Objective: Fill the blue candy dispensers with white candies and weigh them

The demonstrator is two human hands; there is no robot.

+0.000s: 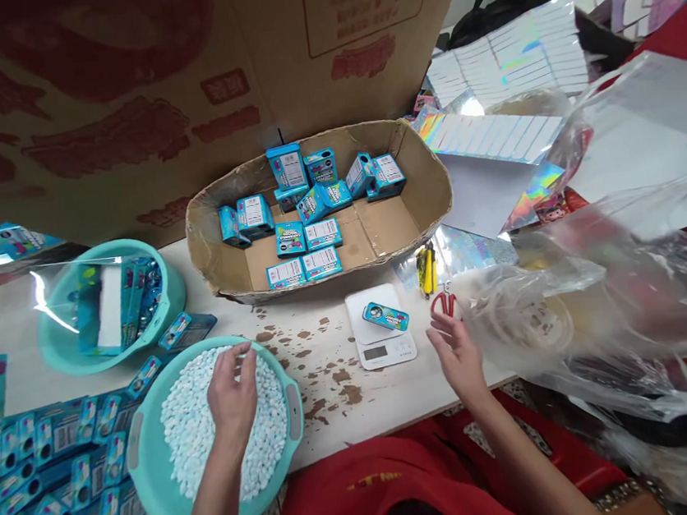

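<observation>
My left hand (pixel 233 390) is over a teal basin (pixel 292 408) full of small pale blue and white candies (pixel 190 407). Its fingers are apart; whether any candy is between them is too small to tell. My right hand (pixel 459 356), empty with fingers spread, is at the right of a white digital scale (pixel 399 350), just below red-handled scissors (pixel 445 304). On the scale's plate lies a small blue box (pixel 386 317) with a round opening. Behind the scale, a cut-down cardboard box (pixel 401 222) holds several blue boxes (pixel 255 214).
Several blue boxes (pixel 65 430) stand in rows at the left. Behind them is another teal basin (pixel 59 348) with packaging. Yellow cutters (pixel 427 271) lie behind the scissors. Plastic bags (pixel 548 308) and shiny sheets (pixel 509 135) crowd the right. A large carton (pixel 144 90) stands behind.
</observation>
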